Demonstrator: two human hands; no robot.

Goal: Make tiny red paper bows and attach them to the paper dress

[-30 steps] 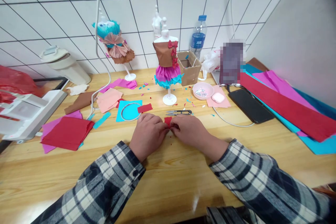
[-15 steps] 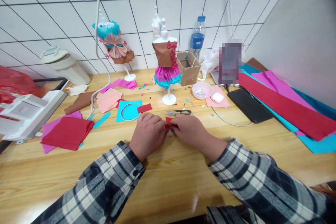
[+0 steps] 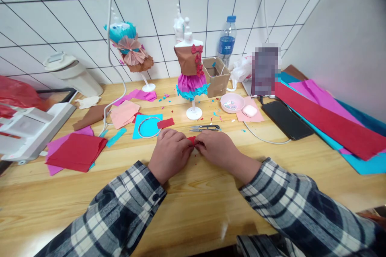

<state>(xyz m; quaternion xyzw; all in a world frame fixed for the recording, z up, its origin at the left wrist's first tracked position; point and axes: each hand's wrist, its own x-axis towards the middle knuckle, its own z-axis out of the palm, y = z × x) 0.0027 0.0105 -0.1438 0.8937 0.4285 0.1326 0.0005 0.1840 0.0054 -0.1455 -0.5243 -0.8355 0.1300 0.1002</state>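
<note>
A small piece of red crepe paper (image 3: pixel 191 140) is pinched between my two hands, low over the table. My left hand (image 3: pixel 171 154) closes on its left side and my right hand (image 3: pixel 217 148) on its right; the fingers hide most of it. Just beyond my right hand lie small thread snips (image 3: pixel 205 128). A red paper strip (image 3: pixel 165 123) rests by a silver ring (image 3: pixel 150 127) on a blue paper square (image 3: pixel 137 130), past my left hand. Behind stands a miniature dress form (image 3: pixel 189 62) wearing a brown top with red bows and a pink and blue skirt.
Red paper sheets (image 3: pixel 75 152) lie left, near a white device (image 3: pixel 36 128) and a tumbler (image 3: pixel 75 74). A second dressed form (image 3: pixel 132 50), cardboard box (image 3: pixel 215 82) and water bottle (image 3: pixel 226 44) stand behind. Right are a pink bowl (image 3: pixel 232 104), a black phone (image 3: pixel 286 120) and long paper strips (image 3: pixel 331 122).
Both hands stay in nearly the same place. The red paper between the fingertips shows slightly less and sits a bit lower. The view has shifted very slightly.
</note>
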